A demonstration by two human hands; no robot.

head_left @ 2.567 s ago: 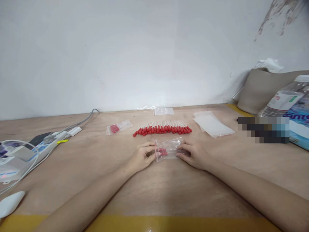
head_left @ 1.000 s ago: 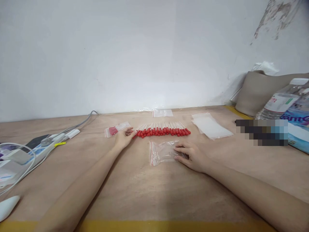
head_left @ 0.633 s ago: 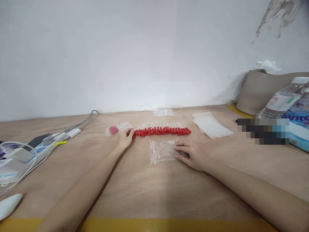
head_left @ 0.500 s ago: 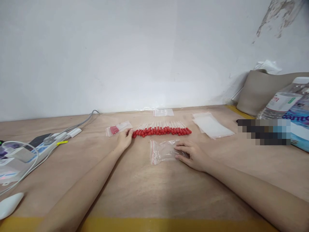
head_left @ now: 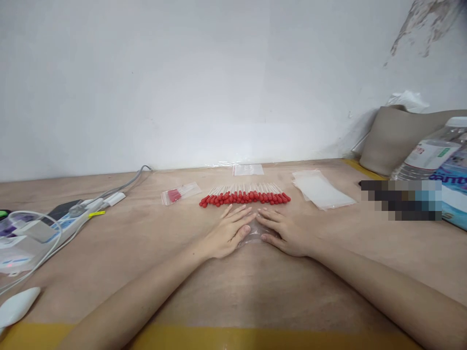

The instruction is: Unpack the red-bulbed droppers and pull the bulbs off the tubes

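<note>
My left hand lies flat with its fingers stretched out, covering the left part of a clear zip bag. On the bag's right part rests my right hand, fingers spread and palm down. Both hands' fingertips almost meet, and most of the bag is hidden beneath them. Just beyond the fingers runs a row of thin whitish sticks with red bulb-like ends, red ends facing me. To the left of the row lies a small zip bag with several red-ended pieces inside.
A stack of flat zip bags lies at the right, and another flat bag near the wall. Power strip, cables and a white mouse-like object stand left. Water bottles and a grey-brown container stand right.
My left hand has moved right and nearer, from the left end of the red-ended row onto the zip bag. The right hand stays on the bag.
</note>
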